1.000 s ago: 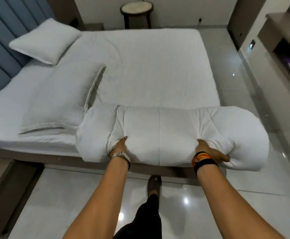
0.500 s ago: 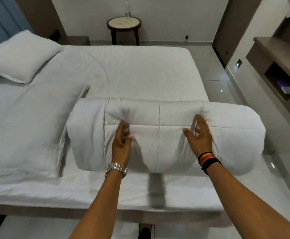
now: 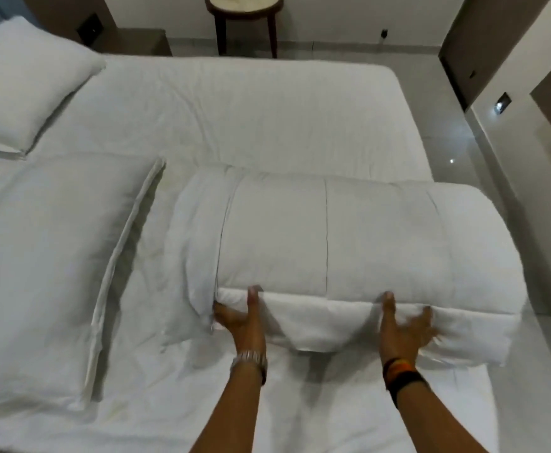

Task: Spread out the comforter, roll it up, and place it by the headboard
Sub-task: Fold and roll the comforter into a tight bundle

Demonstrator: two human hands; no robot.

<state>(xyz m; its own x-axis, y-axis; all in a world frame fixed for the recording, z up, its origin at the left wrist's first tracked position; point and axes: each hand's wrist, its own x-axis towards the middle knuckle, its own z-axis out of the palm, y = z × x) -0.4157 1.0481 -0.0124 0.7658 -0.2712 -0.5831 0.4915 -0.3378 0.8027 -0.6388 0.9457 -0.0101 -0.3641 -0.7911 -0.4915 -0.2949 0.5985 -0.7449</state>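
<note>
Hands (image 3: 243, 322) (image 3: 401, 331) dropped from roll top to comforter (image 3: 349, 237) near edge (fingers spread).

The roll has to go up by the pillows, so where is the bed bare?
Bare sheet stretches beyond the rolled comforter to the far edge, right of the far pillow. A narrow strip separates roll and near pillow. The left side is crowded.

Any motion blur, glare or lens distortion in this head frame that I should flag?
Head view: right hand fingers smeared by motion blur, left hand sharper; small glare spots on the glossy floor; wide-angle bending at the bed edges; soft, dim, even light leaves the rolled comforter low in contrast.
</note>
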